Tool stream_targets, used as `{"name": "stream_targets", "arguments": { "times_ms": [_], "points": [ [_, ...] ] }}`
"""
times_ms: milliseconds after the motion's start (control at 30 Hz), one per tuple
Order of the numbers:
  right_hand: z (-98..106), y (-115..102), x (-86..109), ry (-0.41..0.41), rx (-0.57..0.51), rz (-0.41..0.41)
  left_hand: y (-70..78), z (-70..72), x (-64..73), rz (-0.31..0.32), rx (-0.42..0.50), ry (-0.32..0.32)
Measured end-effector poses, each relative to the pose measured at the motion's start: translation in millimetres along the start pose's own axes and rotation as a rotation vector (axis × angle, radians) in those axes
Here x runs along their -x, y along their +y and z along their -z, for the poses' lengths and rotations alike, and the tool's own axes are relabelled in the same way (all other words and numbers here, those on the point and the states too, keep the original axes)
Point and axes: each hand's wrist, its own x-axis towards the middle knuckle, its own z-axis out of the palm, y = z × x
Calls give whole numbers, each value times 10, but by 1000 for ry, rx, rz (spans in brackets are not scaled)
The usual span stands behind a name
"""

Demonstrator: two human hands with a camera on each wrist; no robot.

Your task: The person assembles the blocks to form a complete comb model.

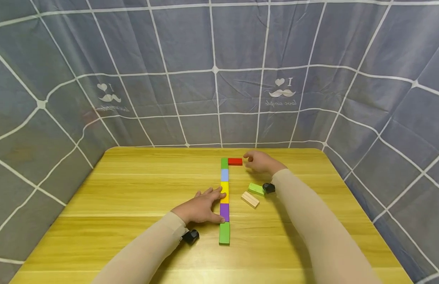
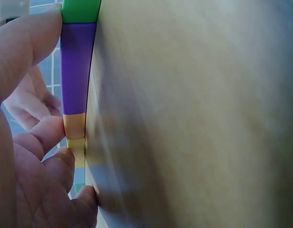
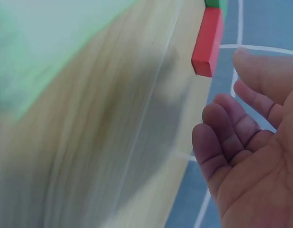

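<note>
A straight row of flat coloured blocks runs away from me. From near to far come a green block (image 1: 224, 233), a purple block (image 1: 224, 212), orange and yellow ones (image 1: 225, 187), a light blue block (image 1: 224, 174) and another green block (image 1: 224, 163). At the far end a red block (image 1: 235, 161) lies crosswise, pointing right. My left hand (image 1: 203, 206) rests along the row's left side, thumb near the green-purple joint and fingertips at the orange and yellow part. Just right of the red block, my right hand (image 1: 260, 162) hovers with loosely bent fingers, holding nothing.
Two loose blocks, one lime green (image 1: 256, 189) and one plain wood (image 1: 250, 200), lie right of the row under my right forearm. A grey curtain with white lines (image 1: 191, 94) surrounds the wooden table (image 1: 134, 197) at the back and sides.
</note>
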Motion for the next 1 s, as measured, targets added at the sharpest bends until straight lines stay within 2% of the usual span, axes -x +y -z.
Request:
{"name": "stream_targets", "arguments": {
  "times_ms": [133, 300, 500, 733, 1000],
  "points": [
    [38, 23, 213, -13, 14, 38, 0, 6, 0, 0, 3, 0],
    [-8, 64, 470, -53, -13, 35, -8, 0, -7, -2, -5, 0],
    [-111, 132, 691, -75, -40, 28, -7, -13, -20, -6, -2, 0],
    [-205, 143, 875, -90, -52, 57, -6, -16, -8, 0, 17, 0],
    [-274, 149, 974, -77, -45, 68, 4, -12, -10, 4, 15, 3]
  ]
}}
